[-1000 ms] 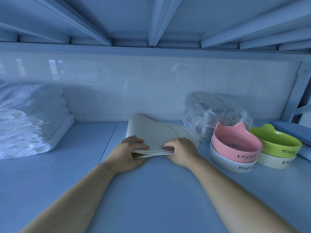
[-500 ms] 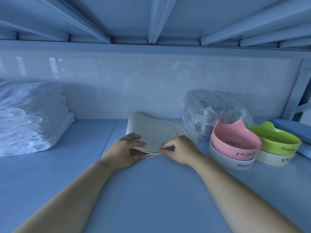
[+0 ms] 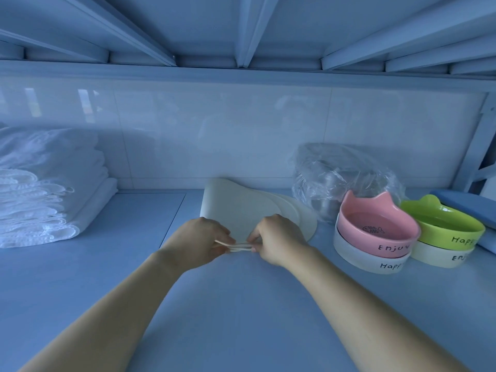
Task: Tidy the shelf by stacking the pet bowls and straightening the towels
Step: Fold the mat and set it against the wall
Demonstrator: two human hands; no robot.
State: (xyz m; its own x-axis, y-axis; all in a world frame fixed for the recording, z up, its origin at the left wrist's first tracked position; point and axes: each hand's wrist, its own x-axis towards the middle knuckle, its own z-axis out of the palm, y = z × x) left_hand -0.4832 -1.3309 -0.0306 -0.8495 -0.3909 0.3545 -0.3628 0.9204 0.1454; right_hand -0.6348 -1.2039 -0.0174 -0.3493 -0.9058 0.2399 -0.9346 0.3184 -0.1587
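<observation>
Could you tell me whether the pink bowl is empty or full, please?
Empty: the pink bowl shows a bare printed bottom, with nothing in it.

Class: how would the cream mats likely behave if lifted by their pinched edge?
Probably floppy: the cream mats are thin, the far corner curving upward. Probably light: the left hand and right hand merely pinch them. Layers may slide; near edges splay.

Towels left, mats centre, stacked bowls right.
</observation>
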